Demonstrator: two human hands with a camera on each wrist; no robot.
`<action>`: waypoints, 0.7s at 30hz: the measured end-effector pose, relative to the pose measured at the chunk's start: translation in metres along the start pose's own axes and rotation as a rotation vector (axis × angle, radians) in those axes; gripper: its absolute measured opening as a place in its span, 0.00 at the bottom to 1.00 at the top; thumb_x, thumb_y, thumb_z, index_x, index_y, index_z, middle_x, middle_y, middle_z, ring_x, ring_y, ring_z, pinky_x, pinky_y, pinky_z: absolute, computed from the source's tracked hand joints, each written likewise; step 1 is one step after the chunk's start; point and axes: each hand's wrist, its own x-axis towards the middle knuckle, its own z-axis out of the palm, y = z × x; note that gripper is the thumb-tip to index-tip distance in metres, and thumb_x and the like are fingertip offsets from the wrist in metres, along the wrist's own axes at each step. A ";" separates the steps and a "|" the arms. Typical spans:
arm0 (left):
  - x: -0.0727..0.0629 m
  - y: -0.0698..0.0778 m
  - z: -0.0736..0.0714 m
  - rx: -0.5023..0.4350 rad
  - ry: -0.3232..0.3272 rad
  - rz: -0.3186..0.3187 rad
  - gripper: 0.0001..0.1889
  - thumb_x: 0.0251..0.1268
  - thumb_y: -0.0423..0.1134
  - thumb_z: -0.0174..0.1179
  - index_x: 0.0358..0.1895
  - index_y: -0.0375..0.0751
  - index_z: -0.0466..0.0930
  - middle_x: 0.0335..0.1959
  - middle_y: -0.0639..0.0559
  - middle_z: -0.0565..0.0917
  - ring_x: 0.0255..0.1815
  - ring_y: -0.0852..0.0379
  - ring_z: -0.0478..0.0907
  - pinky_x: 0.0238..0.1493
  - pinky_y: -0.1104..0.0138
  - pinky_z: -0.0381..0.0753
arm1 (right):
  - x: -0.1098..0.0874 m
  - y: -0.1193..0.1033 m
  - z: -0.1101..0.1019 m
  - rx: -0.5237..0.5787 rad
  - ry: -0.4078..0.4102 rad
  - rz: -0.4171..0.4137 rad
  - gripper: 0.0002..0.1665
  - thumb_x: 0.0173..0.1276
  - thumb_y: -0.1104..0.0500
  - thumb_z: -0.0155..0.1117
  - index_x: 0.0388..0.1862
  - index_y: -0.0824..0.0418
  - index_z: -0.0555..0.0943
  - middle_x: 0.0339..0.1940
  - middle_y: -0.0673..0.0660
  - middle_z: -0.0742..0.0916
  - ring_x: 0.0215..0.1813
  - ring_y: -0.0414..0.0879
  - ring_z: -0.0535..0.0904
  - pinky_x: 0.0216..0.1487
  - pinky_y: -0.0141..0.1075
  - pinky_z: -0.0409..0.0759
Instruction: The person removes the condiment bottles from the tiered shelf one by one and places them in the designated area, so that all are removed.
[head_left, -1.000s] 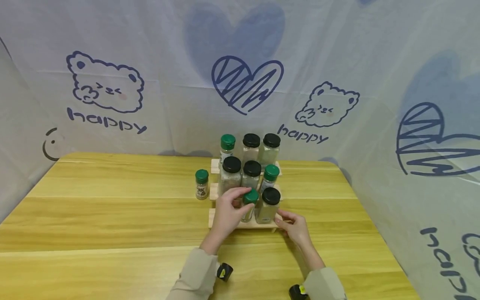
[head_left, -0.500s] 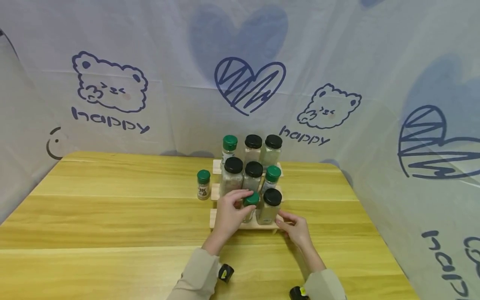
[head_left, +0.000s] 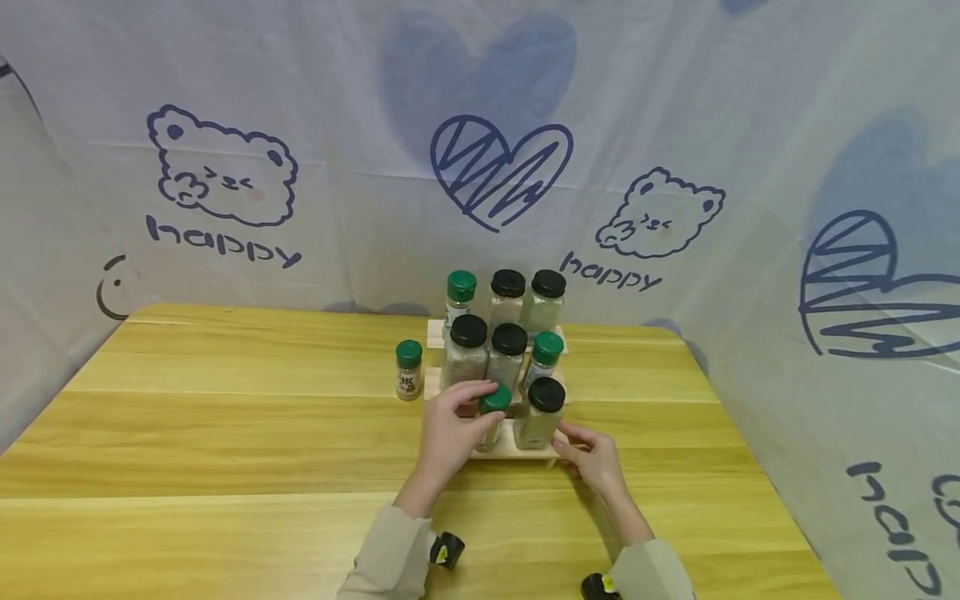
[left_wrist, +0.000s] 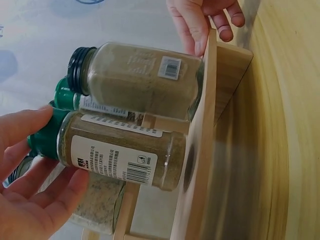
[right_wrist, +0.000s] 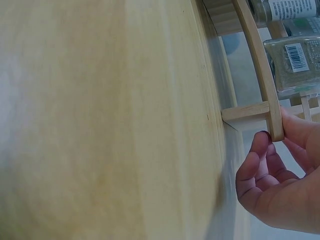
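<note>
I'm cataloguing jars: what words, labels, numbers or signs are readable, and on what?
"happy": twice in full, on white fabric curtain with blue drawings.
"hap": far right on that curtain, cut off.
Too small or blurred: the Chinese label on the green-capped clear jar that the left hand pinches; the white sticker on the black-capped clear jar; and other jar labels.

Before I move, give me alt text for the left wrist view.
The left hand holds a green-capped jar by its cap at a wooden rack, beside a black-capped jar. The right hand pinches the rack's end.
</note>
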 end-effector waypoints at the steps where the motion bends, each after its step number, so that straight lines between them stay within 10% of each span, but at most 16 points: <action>1: 0.000 0.000 -0.001 -0.002 0.001 -0.001 0.16 0.43 0.26 0.68 0.40 0.32 0.82 0.41 0.42 0.81 0.38 0.49 0.78 0.35 0.60 0.80 | 0.000 0.000 0.000 0.001 0.001 0.004 0.19 0.56 0.69 0.63 0.48 0.71 0.77 0.32 0.57 0.81 0.24 0.42 0.77 0.18 0.30 0.72; 21: -0.002 0.027 -0.039 -0.048 -0.022 -0.128 0.15 0.43 0.21 0.65 0.39 0.24 0.79 0.38 0.34 0.80 0.38 0.43 0.77 0.37 0.56 0.79 | -0.001 -0.002 0.001 -0.024 -0.002 0.013 0.19 0.57 0.68 0.62 0.49 0.72 0.76 0.38 0.61 0.81 0.25 0.40 0.76 0.19 0.31 0.74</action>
